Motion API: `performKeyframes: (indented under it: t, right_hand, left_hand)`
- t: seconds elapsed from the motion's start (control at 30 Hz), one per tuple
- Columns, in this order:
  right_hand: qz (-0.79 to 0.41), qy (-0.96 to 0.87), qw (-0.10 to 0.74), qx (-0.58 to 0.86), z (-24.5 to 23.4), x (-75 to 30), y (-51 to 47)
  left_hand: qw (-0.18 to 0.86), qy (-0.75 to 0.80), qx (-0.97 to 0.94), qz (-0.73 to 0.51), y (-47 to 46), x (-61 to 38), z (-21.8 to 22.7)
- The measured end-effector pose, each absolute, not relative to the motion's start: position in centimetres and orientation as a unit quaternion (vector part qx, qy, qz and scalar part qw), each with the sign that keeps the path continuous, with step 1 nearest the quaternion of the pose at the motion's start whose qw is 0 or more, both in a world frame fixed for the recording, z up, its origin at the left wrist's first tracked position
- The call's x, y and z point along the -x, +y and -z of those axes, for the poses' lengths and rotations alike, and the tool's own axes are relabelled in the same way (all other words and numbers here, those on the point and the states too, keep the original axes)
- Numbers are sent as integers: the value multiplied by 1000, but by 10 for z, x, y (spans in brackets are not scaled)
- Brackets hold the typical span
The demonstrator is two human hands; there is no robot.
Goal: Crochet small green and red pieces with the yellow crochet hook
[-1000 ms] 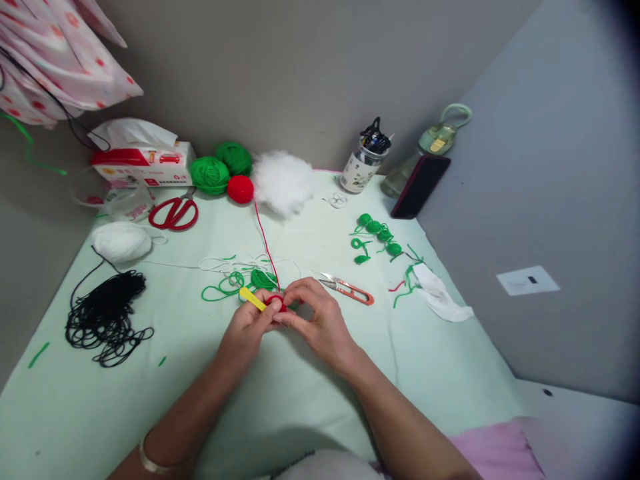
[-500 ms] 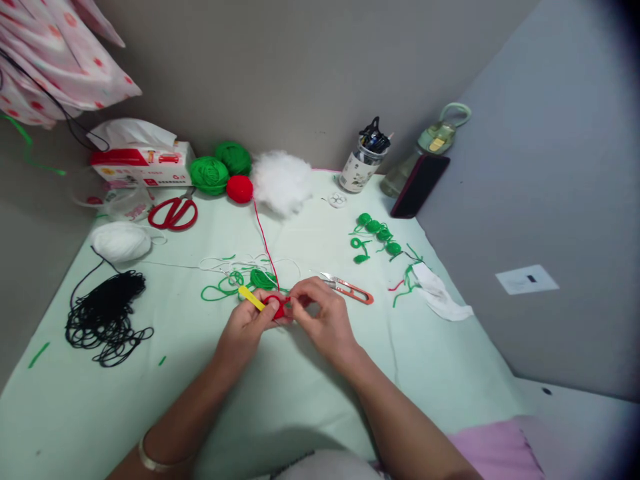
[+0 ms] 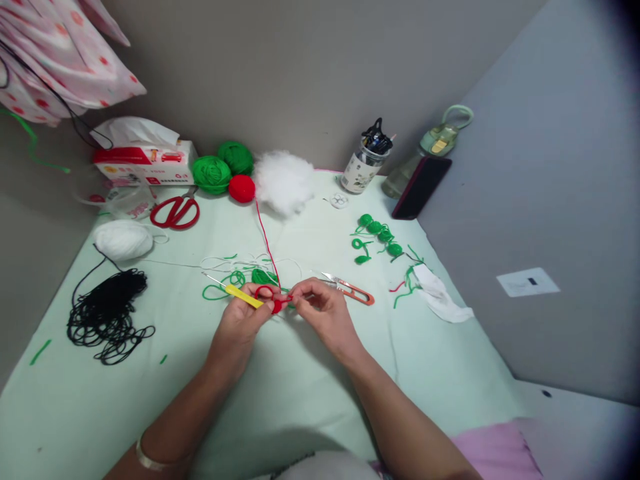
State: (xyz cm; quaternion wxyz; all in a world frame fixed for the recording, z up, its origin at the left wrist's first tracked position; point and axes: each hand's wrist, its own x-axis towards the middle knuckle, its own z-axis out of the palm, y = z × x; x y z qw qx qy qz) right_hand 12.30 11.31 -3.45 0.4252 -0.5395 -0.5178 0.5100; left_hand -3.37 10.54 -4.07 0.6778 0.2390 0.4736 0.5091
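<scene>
My left hand (image 3: 244, 321) is closed around a yellow-handled crochet hook (image 3: 240, 295) whose metal tip points left, and it also pinches a small red crochet piece (image 3: 276, 306). A loop of red yarn (image 3: 264, 292) stands just above it. My right hand (image 3: 320, 315) pinches the red strand right beside the piece. That strand (image 3: 265, 243) runs up the table to a red yarn ball (image 3: 242, 188).
Orange thread snips (image 3: 350, 289) lie just right of my hands, green yarn loops (image 3: 235, 280) behind them. Black yarn (image 3: 107, 313), a white ball (image 3: 123, 240), red scissors (image 3: 175, 212), green balls (image 3: 220, 168), stuffing (image 3: 284, 181), a jar (image 3: 361, 170), a phone (image 3: 420, 187), green crochet pieces (image 3: 380, 235).
The hands have drawn slightly apart. The hook has slid left and lower, showing more of its handle, and a red yarn loop has opened between the hands.
</scene>
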Motion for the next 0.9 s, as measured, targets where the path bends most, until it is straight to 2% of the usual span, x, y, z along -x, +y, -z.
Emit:
performKeyframes:
  t: [0.73,0.9]
  right_hand:
    - [-464,-580,428,516,32,-116,106]
    - [-458,-535,467,534,35,-120,111]
  left_hand:
    - [680,474,-226,-512,105,32,37]
    - [669,482,-212,-525,105,33,38]
